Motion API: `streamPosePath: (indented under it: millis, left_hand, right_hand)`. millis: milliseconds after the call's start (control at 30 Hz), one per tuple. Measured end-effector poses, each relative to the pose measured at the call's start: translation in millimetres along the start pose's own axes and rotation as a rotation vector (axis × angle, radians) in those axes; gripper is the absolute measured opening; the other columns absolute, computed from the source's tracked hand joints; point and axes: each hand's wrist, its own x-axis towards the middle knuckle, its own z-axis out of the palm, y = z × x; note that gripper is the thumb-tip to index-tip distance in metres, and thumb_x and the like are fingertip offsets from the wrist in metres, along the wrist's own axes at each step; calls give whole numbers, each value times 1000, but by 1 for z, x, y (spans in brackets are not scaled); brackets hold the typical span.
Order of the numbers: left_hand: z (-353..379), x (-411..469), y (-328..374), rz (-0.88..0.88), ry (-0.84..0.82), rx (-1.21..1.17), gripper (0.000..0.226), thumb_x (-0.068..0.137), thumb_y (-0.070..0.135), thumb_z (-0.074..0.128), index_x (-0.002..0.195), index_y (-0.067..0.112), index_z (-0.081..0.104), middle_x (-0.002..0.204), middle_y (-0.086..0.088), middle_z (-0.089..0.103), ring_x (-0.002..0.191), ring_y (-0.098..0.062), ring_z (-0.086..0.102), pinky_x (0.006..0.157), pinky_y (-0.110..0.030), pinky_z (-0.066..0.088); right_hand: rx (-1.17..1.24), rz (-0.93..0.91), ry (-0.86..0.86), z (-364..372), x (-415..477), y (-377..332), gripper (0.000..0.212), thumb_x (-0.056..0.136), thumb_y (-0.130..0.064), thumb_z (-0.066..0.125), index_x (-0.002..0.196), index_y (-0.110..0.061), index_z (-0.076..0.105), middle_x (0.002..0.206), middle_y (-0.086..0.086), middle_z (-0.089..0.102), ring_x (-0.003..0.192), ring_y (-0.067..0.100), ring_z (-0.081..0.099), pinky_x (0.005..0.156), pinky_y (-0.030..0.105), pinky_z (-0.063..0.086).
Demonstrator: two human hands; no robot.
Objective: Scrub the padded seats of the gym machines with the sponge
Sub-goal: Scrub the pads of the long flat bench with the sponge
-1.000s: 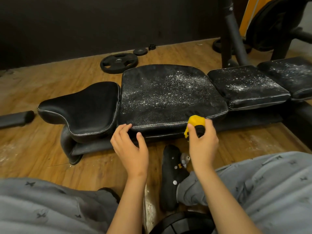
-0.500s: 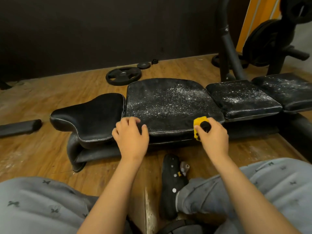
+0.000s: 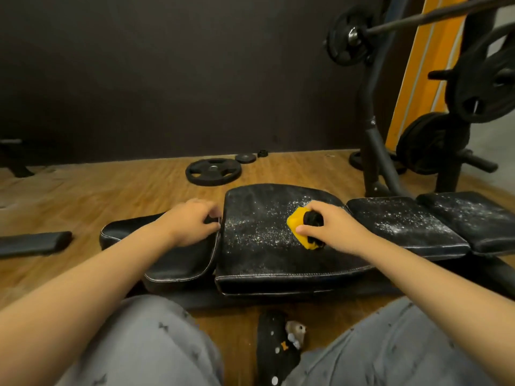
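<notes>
The left hand [image 3: 192, 222] rests on the far right corner of the first pad [image 3: 172, 263], the saddle-shaped one. Its fingers curl down into the gap at that edge, apparently bracing the bench. Next is the second pad [image 3: 259, 254], the widest, speckled white. On its far right part sits the sponge [image 3: 296, 225], yellow with a black backing. The right hand [image 3: 334, 229] grips it between thumb and curled fingers and presses it to the vinyl. The third pad [image 3: 404, 229] and fourth pad [image 3: 473, 215] are speckled too. That makes four pads, one sponge and two hands. The step in hand looks like scrubbing the second pad, with much residue left. The next move calls for firm strokes leftward and toward the near edge, then on to the two pads at the right.
</notes>
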Motion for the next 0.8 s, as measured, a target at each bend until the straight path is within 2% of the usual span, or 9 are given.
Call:
streamPosePath:
  millis: [100,267,367,533,633,733,800]
  left_hand:
    - [-5,-4,-19,-34,69,-83,28,94,29,58,120,19,58,120,2,60,113,-16,52,97,-32,43]
    - [0,-1,-66,-135,164,-186,25,95,27,58,118,20,59,117,5,60,111,-12,54,94,-27,44]
    - [20,7,-89,-181,190,-225,23,94,27,58,117,20,59,114,6,61,108,-11,55,93,-28,45]
    - [79,40,-87,-134,189,-331,22,93,27,59,114,23,57,109,9,58,107,-9,54,95,-31,46]
    - [107,70,-72,-81,238,-418,22,92,28,58,114,27,56,108,13,54,106,-4,49,95,-28,44]
    - [121,110,-62,-94,312,-470,26,94,29,56,119,24,54,112,12,51,109,-5,46,96,-27,42]
    - [123,141,-60,-154,349,-495,32,95,30,55,124,19,50,120,6,49,115,-10,44,99,-28,39]
  right_hand:
    - [11,-111,-90,-13,30,-20,21,87,-30,68,104,-21,60,100,-2,63,91,16,60,80,35,53]
    - [-43,-191,-263,-13,81,-42,15,91,-30,63,105,-33,60,99,-12,63,91,5,59,78,24,49]
    - [-122,-183,-329,1,114,-43,18,92,-32,61,110,-32,59,101,-11,63,92,7,60,80,27,51]
    - [-160,-164,-281,38,169,-29,16,95,-36,56,110,-32,51,97,-4,61,87,15,60,73,32,51]
    - [-146,-104,-235,60,209,-20,18,97,-38,52,109,-26,45,94,3,62,82,19,62,72,38,52]
    - [-146,-29,-148,76,253,-12,23,97,-37,52,107,-19,41,88,1,58,77,15,58,63,31,47]
    - [-115,-16,-121,83,282,-7,21,97,-34,54,107,-19,42,91,0,57,80,15,56,61,26,42]
